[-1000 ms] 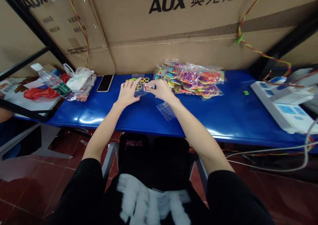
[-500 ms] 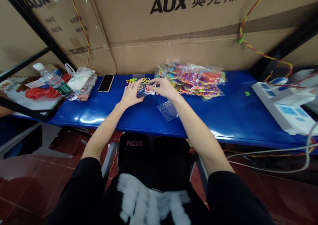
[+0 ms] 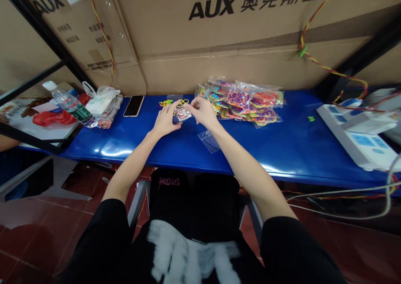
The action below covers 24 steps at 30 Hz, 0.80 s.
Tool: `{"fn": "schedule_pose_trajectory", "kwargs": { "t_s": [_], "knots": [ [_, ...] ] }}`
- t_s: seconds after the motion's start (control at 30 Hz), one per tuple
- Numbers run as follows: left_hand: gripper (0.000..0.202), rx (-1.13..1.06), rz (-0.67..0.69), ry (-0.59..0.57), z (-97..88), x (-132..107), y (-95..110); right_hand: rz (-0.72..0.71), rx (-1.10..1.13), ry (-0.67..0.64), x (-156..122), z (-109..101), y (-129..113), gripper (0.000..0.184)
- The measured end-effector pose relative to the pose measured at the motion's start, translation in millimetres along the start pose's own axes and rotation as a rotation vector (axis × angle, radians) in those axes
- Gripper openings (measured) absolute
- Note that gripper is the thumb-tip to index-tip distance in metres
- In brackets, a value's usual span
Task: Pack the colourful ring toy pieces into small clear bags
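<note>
My left hand [image 3: 166, 120] lies low over the blue table, fingers stretched forward and thumb apart, at the left side of a small white card with red print [image 3: 183, 113]. On the card's right is my right hand [image 3: 203, 112], its fingers curled in; whether they grip the card's edge or a bit of clear plastic is too small to tell. Yellow rings [image 3: 184, 102] lie just beyond the card, and small yellow, green and purple pieces [image 3: 165, 103] sit past my left fingertips. A flat clear bag [image 3: 209, 142] rests below my right wrist.
A heap of filled clear bags [image 3: 241, 102] lies right of my hands. To the left are a phone [image 3: 134, 105], a water bottle [image 3: 70, 104] and a white plastic bag [image 3: 102, 99]. A white power strip [image 3: 357, 135] with cables is at the right; cardboard [image 3: 219, 37] stands behind.
The card has shifted left toward my left hand and turned to a slant. My right hand has drawn slightly back and curled its fingers. My left hand stays almost where it was.
</note>
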State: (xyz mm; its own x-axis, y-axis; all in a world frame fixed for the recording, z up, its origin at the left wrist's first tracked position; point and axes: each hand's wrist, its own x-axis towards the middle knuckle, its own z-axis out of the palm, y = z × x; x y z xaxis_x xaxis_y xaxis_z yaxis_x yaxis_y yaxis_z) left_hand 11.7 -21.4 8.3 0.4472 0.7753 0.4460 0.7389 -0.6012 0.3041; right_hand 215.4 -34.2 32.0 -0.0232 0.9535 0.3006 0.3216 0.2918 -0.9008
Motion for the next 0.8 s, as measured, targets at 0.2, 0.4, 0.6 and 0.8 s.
{"fn": "schedule_pose_trajectory", "kwargs": {
  "t_s": [0.2, 0.4, 0.6, 0.8],
  "knots": [
    [0.097, -0.345, -0.103, 0.227, 11.2, 8, -27, -0.088, 0.018, 0.096, 10, -25, 0, 0.038],
    [0.090, -0.871, -0.313, 0.332, 9.1, 19, -48, -0.188, -0.618, -0.128, 5, -21, 10, 0.021],
    [0.084, -0.739, -0.311, 0.292, 5.3, 16, -43, -0.469, -0.938, -0.359, 6, 25, 16, 0.042],
    [0.087, -0.112, -0.176, 0.287, -4.6, 5, -31, -0.469, -1.010, -0.463, 9, 36, 23, 0.041]
  ]
}}
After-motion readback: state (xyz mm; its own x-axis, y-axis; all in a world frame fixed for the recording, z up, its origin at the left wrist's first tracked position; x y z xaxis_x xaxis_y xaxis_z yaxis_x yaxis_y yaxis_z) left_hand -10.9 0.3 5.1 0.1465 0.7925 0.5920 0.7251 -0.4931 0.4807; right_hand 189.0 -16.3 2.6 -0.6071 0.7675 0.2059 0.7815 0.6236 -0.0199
